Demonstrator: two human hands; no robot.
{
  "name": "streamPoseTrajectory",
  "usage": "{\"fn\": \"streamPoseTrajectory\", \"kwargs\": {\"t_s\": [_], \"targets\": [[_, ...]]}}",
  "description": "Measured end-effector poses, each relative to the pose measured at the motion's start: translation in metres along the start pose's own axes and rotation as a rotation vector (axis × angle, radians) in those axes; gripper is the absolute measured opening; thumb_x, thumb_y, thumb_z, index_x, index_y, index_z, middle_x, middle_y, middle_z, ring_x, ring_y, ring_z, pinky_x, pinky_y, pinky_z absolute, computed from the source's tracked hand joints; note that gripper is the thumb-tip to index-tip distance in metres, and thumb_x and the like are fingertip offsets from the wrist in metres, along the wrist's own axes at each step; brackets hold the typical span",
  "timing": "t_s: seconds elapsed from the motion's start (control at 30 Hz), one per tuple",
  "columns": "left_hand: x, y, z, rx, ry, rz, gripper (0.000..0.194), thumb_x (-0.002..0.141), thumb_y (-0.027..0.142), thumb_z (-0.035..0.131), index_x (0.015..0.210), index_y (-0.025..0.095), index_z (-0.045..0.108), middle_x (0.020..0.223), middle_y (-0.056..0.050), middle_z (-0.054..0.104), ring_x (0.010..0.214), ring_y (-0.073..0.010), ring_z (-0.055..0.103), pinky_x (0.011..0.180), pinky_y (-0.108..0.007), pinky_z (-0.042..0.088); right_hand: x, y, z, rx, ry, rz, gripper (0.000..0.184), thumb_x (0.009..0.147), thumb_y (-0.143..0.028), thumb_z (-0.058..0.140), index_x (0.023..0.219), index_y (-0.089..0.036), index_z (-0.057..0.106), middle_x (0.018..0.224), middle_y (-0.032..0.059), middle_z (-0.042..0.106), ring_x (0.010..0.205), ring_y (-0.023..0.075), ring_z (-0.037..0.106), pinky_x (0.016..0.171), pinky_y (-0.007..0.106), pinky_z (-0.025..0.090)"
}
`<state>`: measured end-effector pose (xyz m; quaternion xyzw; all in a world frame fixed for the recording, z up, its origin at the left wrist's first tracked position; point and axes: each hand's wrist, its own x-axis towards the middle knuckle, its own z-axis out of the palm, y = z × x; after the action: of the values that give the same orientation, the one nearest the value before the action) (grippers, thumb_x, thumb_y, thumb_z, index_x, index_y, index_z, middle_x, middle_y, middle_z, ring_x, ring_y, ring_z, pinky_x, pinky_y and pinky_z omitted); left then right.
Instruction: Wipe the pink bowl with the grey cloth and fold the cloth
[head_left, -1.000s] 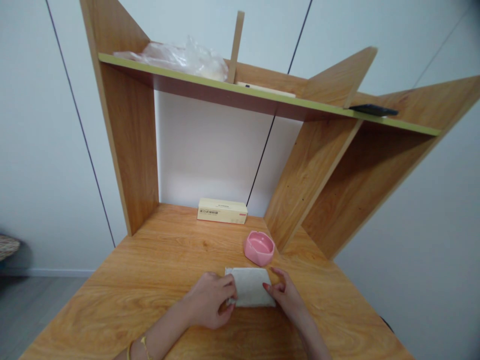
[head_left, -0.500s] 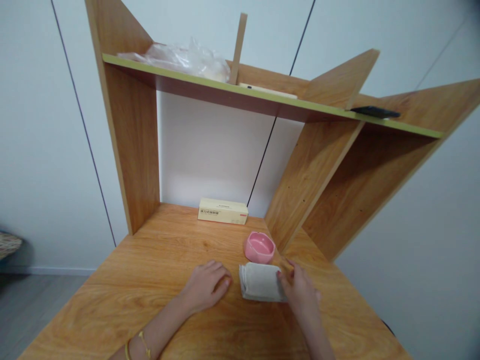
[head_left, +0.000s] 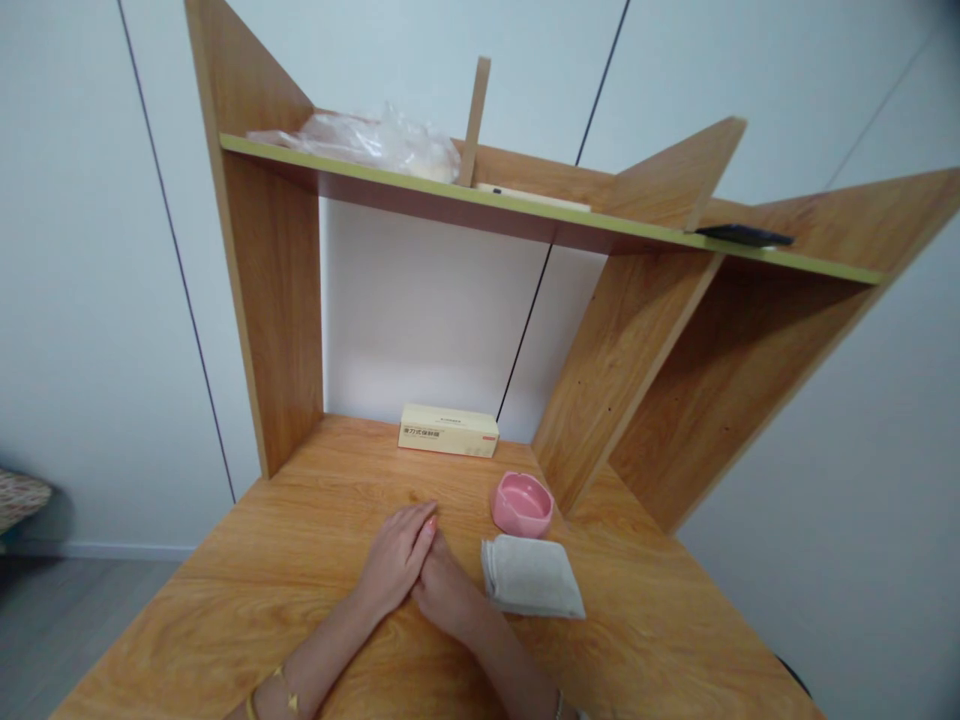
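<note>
My left hand (head_left: 395,560) rests on the wooden desk with its fingers stretched out and lying over the fingers of my right hand (head_left: 445,592). The two hands touch. Most of my right hand's fingers are hidden beneath the left, so their pose does not show. Just right of my right hand lies a folded light grey cloth (head_left: 534,577), with no hand on it. Behind the cloth stands a pink faceted ashtray (head_left: 517,512), with nothing visible inside.
A long cream box (head_left: 448,432) with printed writing stands at the back of the desk (head_left: 300,540). Above runs a shelf with a green edge (head_left: 405,182), bearing a clear plastic bag (head_left: 375,142), a thin pale item (head_left: 532,198) and a flat dark object (head_left: 742,235). Upright wooden panels flank the desk.
My right hand has left the grey cloth and moved left to meet my left hand, which now lies over its fingers. The cloth stays folded. The camera view has tilted slightly up.
</note>
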<state>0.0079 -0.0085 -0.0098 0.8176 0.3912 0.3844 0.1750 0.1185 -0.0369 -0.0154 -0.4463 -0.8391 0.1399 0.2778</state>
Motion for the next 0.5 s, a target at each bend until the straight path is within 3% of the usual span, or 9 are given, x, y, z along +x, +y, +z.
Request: {"fn": "streamPoseTrajectory", "kwargs": {"t_s": [0.23, 0.37, 0.5], "targets": [[-0.002, -0.001, 0.009, -0.028, -0.115, 0.012, 0.042, 0.091, 0.038, 0.026, 0.114, 0.017, 0.055, 0.12, -0.007, 0.054, 0.113, -0.0183, 0.046, 0.098, -0.038, 0.034, -0.006, 0.018, 0.021, -0.012, 0.055, -0.005, 0.048, 0.077, -0.013, 0.036, 0.126, -0.013, 0.04, 0.125, 0.0122, 0.048, 0.117, 0.0196, 0.04, 0.099, 0.038, 0.032], [-0.002, -0.004, 0.012, 0.043, -0.206, 0.017, 0.042, 0.09, 0.038, 0.029, 0.114, 0.015, 0.056, 0.12, -0.009, 0.054, 0.114, -0.0197, 0.046, 0.098, -0.039, 0.034, -0.008, 0.018, 0.024, -0.032, 0.082, 0.034, 0.045, 0.077, -0.013, 0.037, 0.121, -0.012, 0.046, 0.119, 0.0139, 0.054, 0.11, 0.0228, 0.048, 0.094, 0.039, 0.037], [-0.002, -0.004, 0.011, 0.073, -0.236, 0.026, 0.04, 0.09, 0.034, 0.03, 0.114, 0.016, 0.056, 0.12, -0.008, 0.055, 0.114, -0.0185, 0.046, 0.099, -0.037, 0.033, -0.009, 0.015, 0.022, -0.032, 0.105, 0.043, 0.046, 0.077, -0.013, 0.038, 0.121, -0.011, 0.045, 0.117, 0.0151, 0.054, 0.112, 0.0238, 0.045, 0.097, 0.041, 0.034]]}}
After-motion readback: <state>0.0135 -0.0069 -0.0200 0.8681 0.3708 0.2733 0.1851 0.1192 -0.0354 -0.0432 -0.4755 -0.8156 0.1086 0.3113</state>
